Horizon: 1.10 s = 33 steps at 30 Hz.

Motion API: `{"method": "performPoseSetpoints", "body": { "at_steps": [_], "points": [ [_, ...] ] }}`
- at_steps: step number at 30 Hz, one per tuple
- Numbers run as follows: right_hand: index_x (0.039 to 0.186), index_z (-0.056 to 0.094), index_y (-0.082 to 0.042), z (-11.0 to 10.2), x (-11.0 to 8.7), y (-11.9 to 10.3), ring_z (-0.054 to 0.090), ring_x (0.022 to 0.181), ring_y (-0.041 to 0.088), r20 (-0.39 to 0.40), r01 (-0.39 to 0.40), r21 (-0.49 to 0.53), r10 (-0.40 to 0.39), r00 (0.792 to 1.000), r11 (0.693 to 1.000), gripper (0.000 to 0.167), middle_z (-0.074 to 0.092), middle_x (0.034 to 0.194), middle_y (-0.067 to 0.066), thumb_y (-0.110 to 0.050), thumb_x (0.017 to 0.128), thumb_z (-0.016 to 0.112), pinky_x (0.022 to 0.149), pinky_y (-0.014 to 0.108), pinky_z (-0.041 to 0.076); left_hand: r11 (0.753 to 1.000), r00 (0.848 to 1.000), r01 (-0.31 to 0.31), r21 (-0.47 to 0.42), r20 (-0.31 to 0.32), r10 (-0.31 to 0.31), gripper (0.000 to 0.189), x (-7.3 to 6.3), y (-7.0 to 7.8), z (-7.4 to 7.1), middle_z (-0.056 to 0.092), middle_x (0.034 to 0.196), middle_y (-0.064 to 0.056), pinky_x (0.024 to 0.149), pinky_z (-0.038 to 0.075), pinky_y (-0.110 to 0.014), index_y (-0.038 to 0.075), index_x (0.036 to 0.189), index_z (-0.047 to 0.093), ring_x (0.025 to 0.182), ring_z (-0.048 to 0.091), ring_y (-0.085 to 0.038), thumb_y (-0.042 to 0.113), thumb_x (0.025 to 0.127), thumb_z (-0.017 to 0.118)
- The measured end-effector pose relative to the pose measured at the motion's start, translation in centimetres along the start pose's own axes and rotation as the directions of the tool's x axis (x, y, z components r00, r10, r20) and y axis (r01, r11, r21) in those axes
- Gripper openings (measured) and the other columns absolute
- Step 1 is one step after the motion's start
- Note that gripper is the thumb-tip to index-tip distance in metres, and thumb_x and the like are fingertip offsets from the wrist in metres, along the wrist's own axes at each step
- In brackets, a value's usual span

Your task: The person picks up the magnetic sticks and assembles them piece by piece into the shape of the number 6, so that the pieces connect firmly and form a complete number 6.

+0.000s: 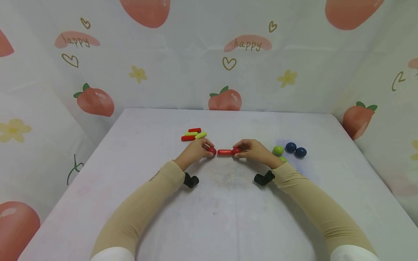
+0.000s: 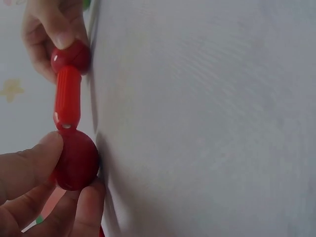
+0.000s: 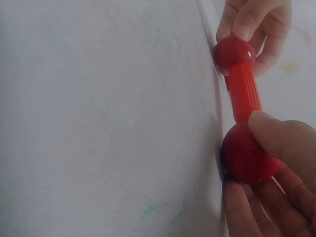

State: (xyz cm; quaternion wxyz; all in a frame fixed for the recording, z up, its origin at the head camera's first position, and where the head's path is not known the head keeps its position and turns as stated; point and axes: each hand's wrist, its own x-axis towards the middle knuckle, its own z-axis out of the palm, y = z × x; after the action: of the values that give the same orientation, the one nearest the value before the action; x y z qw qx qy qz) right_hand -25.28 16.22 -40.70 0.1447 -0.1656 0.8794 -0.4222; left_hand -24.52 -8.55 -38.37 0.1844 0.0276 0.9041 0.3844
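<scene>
My left hand [image 1: 197,149] pinches a shiny red ball [image 2: 77,162] between thumb and fingers, close over the white table. Opposite it, my right hand [image 1: 254,150] grips a second red ball [image 3: 245,154]. A ridged red rod [image 1: 224,152] lies in line between the two balls, its right end against the right hand's ball. At the rod's left end a small pale spot shows in the left wrist view, right at the left hand's ball. A narrow gap appears there in the head view.
Beyond my left hand lie red rods [image 1: 195,130] and yellow rods [image 1: 200,135] in a loose group. Right of my right hand sit green balls [image 1: 278,150], one partly hidden by the wrist, and dark blue balls [image 1: 300,152]. A printed cloth [image 1: 183,72] hangs behind the table [image 1: 209,224].
</scene>
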Motion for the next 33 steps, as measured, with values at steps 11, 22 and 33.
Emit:
{"method": "performPoseSetpoints", "body": {
  "at_steps": [11,22,33],
  "points": [
    [0.114,0.064,-0.011,-0.11,0.04,-0.02,0.060,0.108,0.023,0.005,0.003,0.020,-0.003,1.000,1.000,0.040,0.065,0.115,0.010,-0.024,0.078,0.075,0.098,0.042,0.045,0.999,1.000,-0.010,0.038,0.002,0.010,0.028,0.23,0.63,0.46,0.064,0.108,-0.004,0.090,0.049,-0.033,0.018,0.108,0.062,0.101,0.056,-0.020,0.021,0.082,0.072],
    [0.113,0.064,-0.013,0.06,0.08,0.02,0.060,0.108,0.020,-0.002,-0.008,0.015,0.008,1.000,1.000,0.039,0.066,0.114,0.008,-0.025,0.077,0.076,0.099,0.041,0.044,0.999,1.000,0.007,0.032,0.000,-0.007,0.028,0.21,0.63,0.38,0.064,0.108,-0.004,0.090,0.049,-0.032,0.018,0.108,0.063,0.101,0.056,-0.020,0.020,0.082,0.072],
    [0.115,0.063,-0.011,0.09,0.10,-0.07,0.059,0.110,0.023,0.004,-0.012,0.022,0.012,1.000,1.000,0.041,0.065,0.116,0.010,-0.024,0.078,0.075,0.100,0.043,0.043,1.000,1.000,0.000,0.029,-0.014,0.000,0.029,-0.07,0.67,0.27,0.064,0.107,-0.004,0.091,0.048,-0.033,0.018,0.109,0.064,0.101,0.055,-0.020,0.021,0.081,0.072]
  ]
}}
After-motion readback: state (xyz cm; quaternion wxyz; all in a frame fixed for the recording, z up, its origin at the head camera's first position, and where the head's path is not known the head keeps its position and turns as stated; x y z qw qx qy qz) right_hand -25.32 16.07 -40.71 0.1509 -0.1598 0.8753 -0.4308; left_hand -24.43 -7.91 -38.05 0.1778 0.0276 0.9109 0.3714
